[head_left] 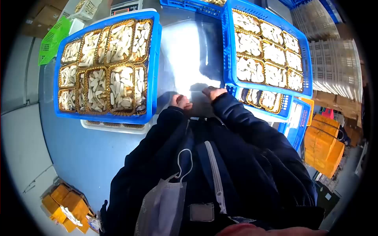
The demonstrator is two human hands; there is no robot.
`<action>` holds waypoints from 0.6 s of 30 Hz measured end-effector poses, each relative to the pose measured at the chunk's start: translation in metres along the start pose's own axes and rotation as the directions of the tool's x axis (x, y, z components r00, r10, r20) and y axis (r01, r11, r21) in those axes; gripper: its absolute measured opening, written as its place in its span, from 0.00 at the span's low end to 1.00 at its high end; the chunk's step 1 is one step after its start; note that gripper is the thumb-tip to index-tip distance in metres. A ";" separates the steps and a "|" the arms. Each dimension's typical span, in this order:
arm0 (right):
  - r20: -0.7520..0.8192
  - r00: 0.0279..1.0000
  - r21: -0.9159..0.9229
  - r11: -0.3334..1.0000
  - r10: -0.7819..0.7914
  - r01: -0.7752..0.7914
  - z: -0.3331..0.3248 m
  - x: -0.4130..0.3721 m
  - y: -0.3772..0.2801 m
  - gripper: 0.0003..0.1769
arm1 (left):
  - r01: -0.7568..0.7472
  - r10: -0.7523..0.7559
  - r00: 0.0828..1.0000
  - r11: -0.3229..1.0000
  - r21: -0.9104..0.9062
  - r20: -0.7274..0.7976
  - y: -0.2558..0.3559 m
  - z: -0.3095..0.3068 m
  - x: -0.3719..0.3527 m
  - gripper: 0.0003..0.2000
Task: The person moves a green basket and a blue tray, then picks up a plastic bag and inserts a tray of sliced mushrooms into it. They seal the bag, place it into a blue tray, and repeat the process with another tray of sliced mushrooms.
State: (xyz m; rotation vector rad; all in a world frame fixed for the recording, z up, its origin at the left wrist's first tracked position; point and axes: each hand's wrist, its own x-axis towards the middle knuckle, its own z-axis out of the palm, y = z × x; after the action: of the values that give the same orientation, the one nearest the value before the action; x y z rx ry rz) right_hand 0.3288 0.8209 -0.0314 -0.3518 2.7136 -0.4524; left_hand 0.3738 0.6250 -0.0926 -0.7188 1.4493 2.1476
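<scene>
My left hand [182,102] is at the near side of the shiny metal table [167,43], its fingers curled in. A short way to the right, my right hand [214,93] also has its fingers bent together. Whatever lies in either hand, if anything, is too small or hidden to make out. To the left of my hands stands a blue crate [154,78] with several gold plastic trays [107,66] of pale, elongated pieces. On the right, another blue crate [229,59] holds more gold trays [263,52] of pale slices.
Below the right crate sits another blue crate [287,108] with filled trays. A white tray [118,128] is under the left crate. A scale [126,7], a green basket [54,39], stacked white crates [334,67] and orange boxes [323,143] stand around.
</scene>
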 end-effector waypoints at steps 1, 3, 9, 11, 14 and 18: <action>-0.035 0.997 0.106 0.992 0.072 -0.068 -0.012 0.002 -0.008 0.10 | 0.028 -0.027 0.999 0.999 0.043 -0.025 0.007 0.005 -0.003 0.19; -0.156 0.981 0.360 0.931 0.118 -0.054 -0.013 0.004 -0.011 0.11 | 0.003 -0.005 0.999 0.999 0.033 0.042 0.017 0.017 -0.010 0.20; -0.090 0.994 0.852 0.521 0.060 0.045 0.009 -0.003 -0.011 0.13 | -0.173 0.159 0.983 0.973 0.152 0.096 0.033 0.049 0.004 0.16; -0.176 0.983 0.944 0.293 0.056 0.152 0.006 -0.007 -0.014 0.11 | -0.265 0.250 0.962 0.950 0.163 0.106 0.029 0.041 0.012 0.13; -0.255 0.962 0.946 0.232 0.100 0.227 -0.017 -0.017 -0.019 0.08 | -0.156 0.143 0.987 0.966 0.206 0.077 0.032 0.040 0.008 0.14; -0.307 0.949 0.943 0.156 0.067 0.294 -0.024 -0.024 -0.024 0.05 | -0.071 0.035 0.984 0.978 0.199 0.177 0.044 0.059 -0.026 0.19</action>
State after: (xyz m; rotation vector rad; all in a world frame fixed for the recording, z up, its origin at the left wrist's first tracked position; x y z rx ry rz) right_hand 0.3451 0.8124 0.0062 -0.0776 1.9001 -2.3215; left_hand 0.3563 0.6627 -0.0264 -0.4136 1.5807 2.0056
